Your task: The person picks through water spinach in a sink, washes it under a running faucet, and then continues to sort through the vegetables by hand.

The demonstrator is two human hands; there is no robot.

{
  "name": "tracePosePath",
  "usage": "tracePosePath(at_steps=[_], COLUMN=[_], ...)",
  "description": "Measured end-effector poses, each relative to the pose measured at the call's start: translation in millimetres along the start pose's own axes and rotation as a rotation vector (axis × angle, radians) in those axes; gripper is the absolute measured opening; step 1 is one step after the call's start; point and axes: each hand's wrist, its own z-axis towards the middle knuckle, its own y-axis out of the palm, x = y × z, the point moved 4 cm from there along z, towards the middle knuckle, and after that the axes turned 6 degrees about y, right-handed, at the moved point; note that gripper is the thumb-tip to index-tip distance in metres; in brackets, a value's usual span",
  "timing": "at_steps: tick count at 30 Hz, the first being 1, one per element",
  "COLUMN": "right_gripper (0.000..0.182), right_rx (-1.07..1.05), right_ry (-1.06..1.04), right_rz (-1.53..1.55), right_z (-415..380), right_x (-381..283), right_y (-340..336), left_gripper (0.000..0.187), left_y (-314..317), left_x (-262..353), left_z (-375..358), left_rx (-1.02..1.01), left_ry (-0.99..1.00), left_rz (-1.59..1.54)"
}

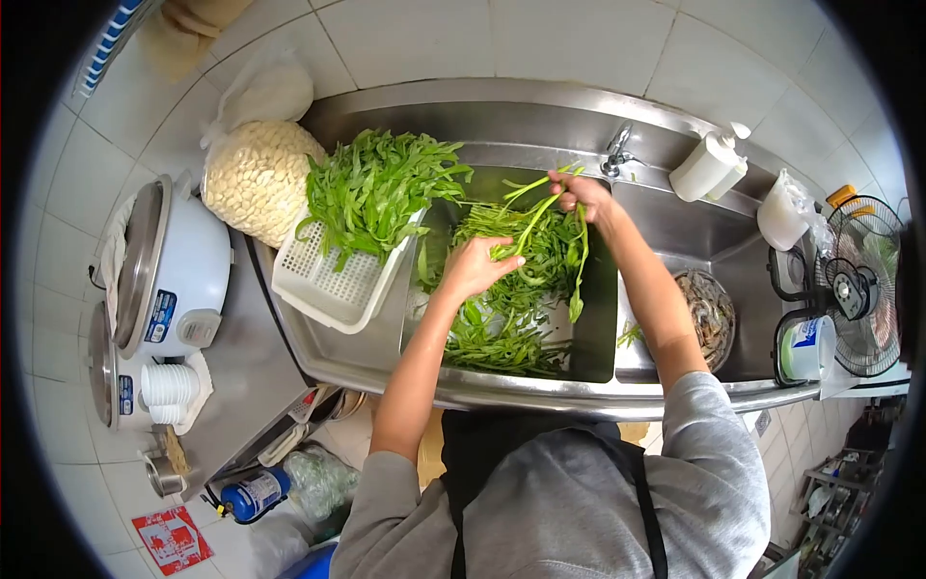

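Long green water spinach stems [530, 232] stretch between my two hands above the left sink basin. My right hand [582, 196], fingers closed, pinches their upper ends near the tap. Lower and to the left, my left hand [479, 265] has its thumb and fingers closed around the same stems. Beneath both hands, a loose heap of water spinach [506, 343] fills much of the metal basin [593, 352]. To the left, a white perforated basket [333, 289] sits on the sink's edge, with a pile of leafy tops [381, 188] on its upper part.
A bag of pale beans or nuts [258, 179] leans behind the basket. Rice cookers [183, 270] stand at left. In the right basin, a bowl of what looks like shrimp [709, 314] is partly behind my forearm. A tap [620, 150], white bottles [709, 166] and a fan [854, 287] line the far right.
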Motion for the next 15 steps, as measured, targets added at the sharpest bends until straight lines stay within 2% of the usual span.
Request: tracePosePath(at_steps=[3,6,8,10,12,14,15], right_gripper=[0.020,0.019,0.018,0.017,0.020,0.022,0.045], right_rx=[-0.020,0.047,0.080,0.248,0.348,0.311,0.079], right_ry=[0.056,-0.001,-0.029,-0.150,-0.174,-0.035,0.045], right_rz=[-0.161,-0.106,-0.065,-0.296,-0.444,-0.510,-0.689], right_z=[4.8,-16.4,-5.1,3.2,1.4,22.2,21.2], right_x=[31.4,40.1,53.6,70.7,107.8,187.5,223.6], right_y=[7.0,25.4,12.1,-5.0,-4.8,-8.9,-2.2], left_gripper=[0.048,0.044,0.042,0.042,0.044,0.045,0.046], left_y=[21.3,33.0,27.3,30.4,36.4,40.5,39.4], left_x=[-17.2,-51.0,-67.1,-90.9,-113.7,-122.3,-119.5], left_z=[1.9,-3.2,-16.6,-33.4,-44.8,-51.2,-54.0], left_rx=[-0.060,-0.034,-0.056,-0.175,-0.248,-0.317,-0.268], left_ry=[-0.018,-0.127,-0.168,-0.197,-0.220,-0.248,-0.264], left_rz=[-0.010,-0.012,0.018,0.235,0.311,0.388,0.365])
